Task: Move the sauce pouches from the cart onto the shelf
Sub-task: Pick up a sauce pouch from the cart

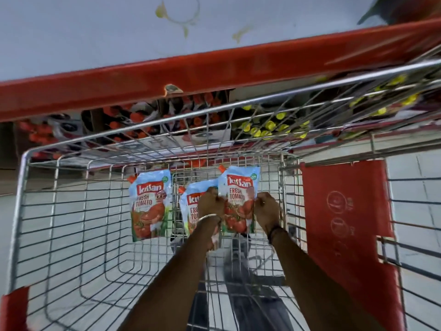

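Two hands, left hand (210, 202) and right hand (266, 206), pinch a soft, floppy blue-and-red tomato sauce pouch (238, 201) by its side edges inside the wire cart (71, 211); likely light.

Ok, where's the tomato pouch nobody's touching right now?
In the head view, the untouched pouch lies left in the cart, apart from the two pouches by the hands.

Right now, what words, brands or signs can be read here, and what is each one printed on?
"Kissan" and "FRESH TOMATO": left pouch in the cart.
"Kissan" and "FRESH TOMATO": right pouch, held by the left hand and right hand.
"FRE… TOMA…": middle pouch, half hidden behind the left hand.
Round symbols on the red flap: too faint to read.
Shelf labels: blurred.
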